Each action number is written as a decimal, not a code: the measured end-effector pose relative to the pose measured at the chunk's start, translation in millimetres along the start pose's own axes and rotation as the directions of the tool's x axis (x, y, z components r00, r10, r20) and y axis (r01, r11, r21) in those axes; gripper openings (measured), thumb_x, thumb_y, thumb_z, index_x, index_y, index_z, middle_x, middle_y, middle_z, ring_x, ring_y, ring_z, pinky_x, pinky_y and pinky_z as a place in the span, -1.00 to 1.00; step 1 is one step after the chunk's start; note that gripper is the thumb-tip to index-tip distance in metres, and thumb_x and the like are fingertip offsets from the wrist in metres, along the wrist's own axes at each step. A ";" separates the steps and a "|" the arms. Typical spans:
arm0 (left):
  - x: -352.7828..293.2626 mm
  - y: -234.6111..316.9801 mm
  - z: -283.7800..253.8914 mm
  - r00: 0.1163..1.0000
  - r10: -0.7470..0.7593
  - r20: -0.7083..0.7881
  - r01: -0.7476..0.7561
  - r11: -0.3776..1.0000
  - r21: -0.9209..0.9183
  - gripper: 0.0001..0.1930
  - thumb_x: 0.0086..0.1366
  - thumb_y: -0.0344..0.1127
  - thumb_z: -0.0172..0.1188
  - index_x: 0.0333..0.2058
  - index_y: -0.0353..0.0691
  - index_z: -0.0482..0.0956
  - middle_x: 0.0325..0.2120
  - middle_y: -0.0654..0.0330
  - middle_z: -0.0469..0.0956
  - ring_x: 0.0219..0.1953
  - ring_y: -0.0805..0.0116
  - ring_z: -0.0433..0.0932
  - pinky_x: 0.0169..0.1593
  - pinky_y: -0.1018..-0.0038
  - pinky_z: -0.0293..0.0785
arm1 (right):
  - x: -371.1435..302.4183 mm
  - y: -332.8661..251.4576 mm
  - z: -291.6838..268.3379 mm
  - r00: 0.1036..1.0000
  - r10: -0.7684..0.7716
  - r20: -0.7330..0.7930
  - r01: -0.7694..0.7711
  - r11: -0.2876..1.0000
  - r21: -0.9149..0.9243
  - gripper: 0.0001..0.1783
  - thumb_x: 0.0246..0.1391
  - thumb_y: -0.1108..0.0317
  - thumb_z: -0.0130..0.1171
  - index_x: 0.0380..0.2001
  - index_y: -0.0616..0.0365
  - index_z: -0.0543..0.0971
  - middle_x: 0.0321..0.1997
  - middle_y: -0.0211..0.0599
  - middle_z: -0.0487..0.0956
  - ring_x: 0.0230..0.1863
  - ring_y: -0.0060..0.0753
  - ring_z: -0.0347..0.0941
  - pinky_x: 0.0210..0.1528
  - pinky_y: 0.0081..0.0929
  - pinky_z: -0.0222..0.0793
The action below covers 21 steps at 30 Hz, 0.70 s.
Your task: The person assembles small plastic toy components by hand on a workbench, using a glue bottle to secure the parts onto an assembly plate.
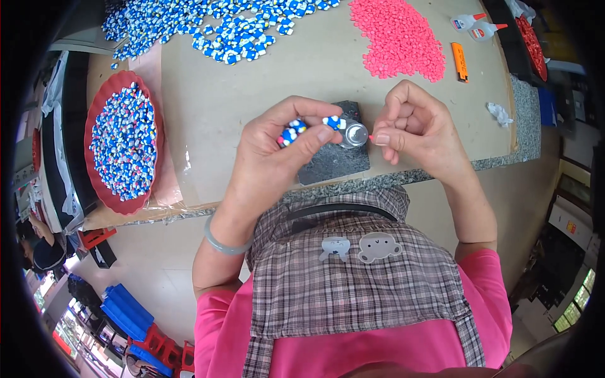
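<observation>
My left hand (268, 140) is closed around several small blue-and-white pieces, some with yellow or pink parts. One blue-and-white piece (334, 122) sticks out between its thumb and forefinger. Just right of that piece is a small round clear cup (356, 133), over a dark stone block (334, 165) at the table's near edge. On the cup's other side, my right hand (419, 123) pinches a tiny pink piece (371, 137) between thumb and finger. Its other fingers are curled. The pink piece is close to the cup's rim; whether they touch I cannot tell.
A red scalloped tray (159, 135) of finished-looking blue, white and pink pieces stands at left. Loose blue-and-white pieces (236, 38) and a pink heap (403, 41) lie at the far side. Glue bottles (482, 30), an orange cutter (459, 62) and crumpled tissue (499, 114) lie at right.
</observation>
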<state>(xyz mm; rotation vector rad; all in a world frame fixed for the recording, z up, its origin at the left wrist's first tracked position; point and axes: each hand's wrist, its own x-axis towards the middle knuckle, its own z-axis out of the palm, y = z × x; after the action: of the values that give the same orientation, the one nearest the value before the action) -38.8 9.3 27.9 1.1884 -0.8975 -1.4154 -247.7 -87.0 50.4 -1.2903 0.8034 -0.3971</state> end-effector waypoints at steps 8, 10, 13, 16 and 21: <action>-1.3 -9.4 17.6 0.986 0.167 -0.022 -0.155 0.951 0.267 -0.83 0.25 -0.46 0.20 -0.18 -0.31 0.56 -0.43 0.19 0.62 -0.34 0.48 0.60 -0.27 0.57 0.47 | -0.7 4.5 10.5 0.992 -0.128 -0.016 0.129 0.983 0.127 -0.74 0.04 0.62 0.23 -0.39 0.15 0.33 -0.42 -0.29 0.55 -0.52 -0.65 0.48 -0.49 -0.68 0.45; -0.2 -13.5 16.4 0.955 0.296 0.031 -0.282 0.867 0.411 -0.82 0.27 -0.47 0.19 -0.15 -0.35 0.56 -0.37 0.20 0.61 -0.33 0.51 0.58 -0.29 0.62 0.44 | 0.2 5.3 11.8 0.990 -0.140 -0.018 0.141 0.981 0.133 -0.74 0.04 0.62 0.23 -0.39 0.15 0.33 -0.43 -0.30 0.55 -0.52 -0.66 0.48 -0.49 -0.69 0.45; -0.4 -10.2 20.6 0.941 0.334 0.057 -0.320 0.821 0.472 -0.83 0.25 -0.47 0.20 -0.18 -0.35 0.57 -0.36 0.16 0.61 -0.33 0.44 0.60 -0.25 0.57 0.47 | -1.0 5.1 11.5 0.989 -0.144 -0.030 0.146 0.984 0.105 -0.75 0.05 0.60 0.23 -0.40 0.14 0.33 -0.44 -0.32 0.55 -0.52 -0.68 0.47 -0.49 -0.70 0.44; 0.4 -7.4 23.3 0.926 0.371 0.075 -0.353 0.776 0.522 -0.82 0.23 -0.47 0.22 -0.18 -0.33 0.58 -0.37 0.14 0.61 -0.34 0.40 0.61 -0.27 0.56 0.47 | -0.2 6.2 11.8 0.990 -0.141 -0.027 0.142 0.988 0.061 -0.75 0.06 0.58 0.23 -0.41 0.14 0.32 -0.45 -0.35 0.54 -0.52 -0.69 0.46 -0.50 -0.71 0.43; 0.9 -7.3 27.1 0.900 0.424 0.103 -0.404 0.722 0.562 -0.83 0.18 -0.54 0.19 -0.21 -0.31 0.54 -0.38 0.07 0.56 -0.36 0.13 0.59 -0.33 0.37 0.50 | -1.3 7.6 13.8 0.990 -0.130 -0.063 0.128 0.991 -0.029 -0.74 0.07 0.55 0.24 -0.41 0.14 0.31 -0.50 -0.44 0.49 -0.52 -0.70 0.46 -0.52 -0.72 0.42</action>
<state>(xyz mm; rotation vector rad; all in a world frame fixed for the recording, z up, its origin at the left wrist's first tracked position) -66.8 7.9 27.0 1.3243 -1.5319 -0.7639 -240.0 -74.6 44.4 -1.3628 0.7834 -0.5359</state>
